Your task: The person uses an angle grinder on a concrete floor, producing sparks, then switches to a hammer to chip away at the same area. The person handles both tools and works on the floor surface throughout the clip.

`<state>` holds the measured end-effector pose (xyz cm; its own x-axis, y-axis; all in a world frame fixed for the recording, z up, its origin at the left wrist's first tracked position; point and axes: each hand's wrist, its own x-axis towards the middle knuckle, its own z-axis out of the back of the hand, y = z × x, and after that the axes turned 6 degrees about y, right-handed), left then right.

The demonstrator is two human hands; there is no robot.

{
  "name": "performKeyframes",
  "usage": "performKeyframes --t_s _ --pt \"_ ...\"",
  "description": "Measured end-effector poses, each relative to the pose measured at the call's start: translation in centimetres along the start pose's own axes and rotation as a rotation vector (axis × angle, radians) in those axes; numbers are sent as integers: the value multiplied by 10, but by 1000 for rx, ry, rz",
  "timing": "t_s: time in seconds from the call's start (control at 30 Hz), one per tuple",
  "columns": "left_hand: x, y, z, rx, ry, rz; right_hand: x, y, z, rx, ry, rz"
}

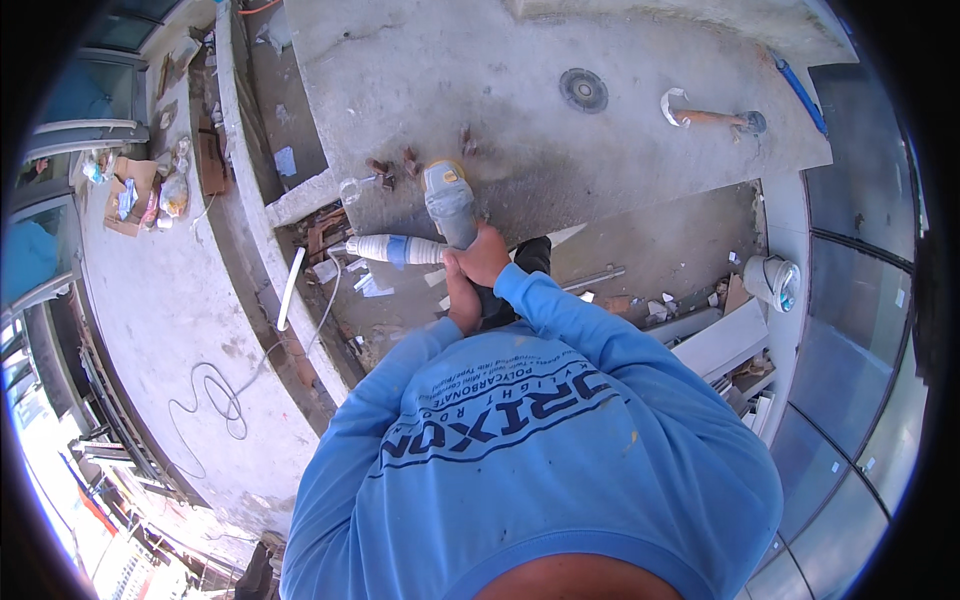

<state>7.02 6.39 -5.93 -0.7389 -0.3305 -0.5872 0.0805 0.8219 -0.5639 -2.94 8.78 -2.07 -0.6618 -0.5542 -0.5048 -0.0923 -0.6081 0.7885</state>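
Note:
A dust-covered grey angle grinder (450, 203) with a yellowish front end points away from me over the near edge of a concrete slab (520, 130). My right hand (485, 257) is closed round its rear part. Just below and left of it, my left hand (463, 298) is closed against the same rear end; its fingers are partly hidden. From beside the hands, a white ribbed, tape-wrapped cylinder (370, 247) with a blue band stretches left. How it joins the grinder is hidden. Several rusty brown stubs (410, 162) stand on the slab around the grinder's front.
A round dark disc (583, 90) and an orange-handled tool (715, 118) lie on the slab. A grey cable (232, 400) loops across the left ledge. A white bucket (770, 280) stands right, by glass panels (860, 190). Debris litters the lower floor, with a cardboard box (130, 195) farther left.

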Motion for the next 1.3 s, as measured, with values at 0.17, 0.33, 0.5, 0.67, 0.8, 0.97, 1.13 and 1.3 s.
performKeyframes --t_s 0.17,0.33,0.5,0.67,0.8,0.97,1.13,1.3 --pt "11 8 8 80 -7 -30 1 8 6 119 22 -24" --pt "13 -7 -11 151 -96 44 12 2 7 114 -23 11" --pt "14 -20 -25 179 -151 103 29 -15 1 147 -17 -16" --pt "13 -27 -37 204 -160 43 31 -10 6 141 -7 -52" --pt "18 -23 -29 228 -133 43 30 -4 10 193 21 -108" --pt "12 -32 -45 209 -152 19 31 -7 11 207 42 -83" --pt "23 -21 -31 191 -152 61 31 0 16 205 53 -100" --pt "31 -14 -23 158 -160 83 26 11 22 178 63 -109"
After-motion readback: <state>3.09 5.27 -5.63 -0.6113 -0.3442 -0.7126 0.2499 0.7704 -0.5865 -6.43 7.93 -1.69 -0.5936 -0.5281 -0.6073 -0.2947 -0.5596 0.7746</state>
